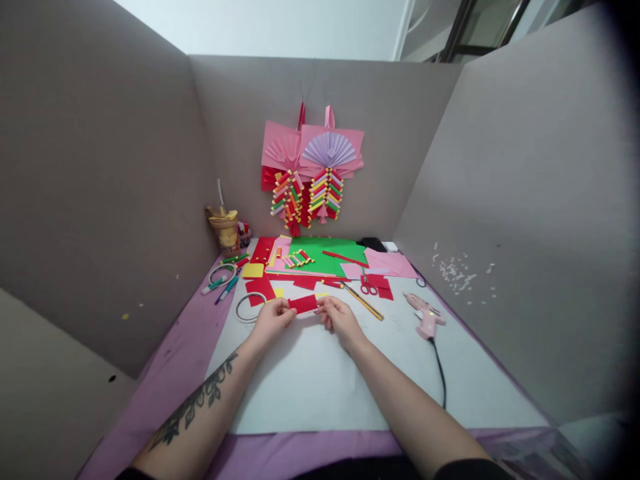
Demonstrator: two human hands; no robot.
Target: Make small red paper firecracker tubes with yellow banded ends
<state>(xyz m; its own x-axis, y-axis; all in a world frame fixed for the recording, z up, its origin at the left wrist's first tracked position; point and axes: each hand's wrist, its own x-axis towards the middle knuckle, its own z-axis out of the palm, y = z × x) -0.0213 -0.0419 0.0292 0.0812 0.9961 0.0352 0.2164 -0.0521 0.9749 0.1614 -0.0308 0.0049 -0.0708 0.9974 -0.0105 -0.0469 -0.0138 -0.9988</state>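
In the head view, a small red paper strip (303,305) lies between the hands, its long axis running roughly from nine to three o'clock. The left hand (275,317) pinches the nine o'clock end between thumb and fingers; the right hand (341,320) has its fingertips drawn narrow at the three o'clock end, though I can't tell how firmly they press. Neither hand is nearer; each has its own end.

From the strip, a ring (239,315) sits at nine o'clock, right beside the left hand. Red-handled scissors (369,289) and a yellow-and-black pencil (373,310) lie between two and three, a pink glue gun (427,319) well off at three. Below is a white sheet (300,393) over purple cloth (173,333); grey panels (395,120) enclose it, paper decorations (329,150) hanging at twelve.
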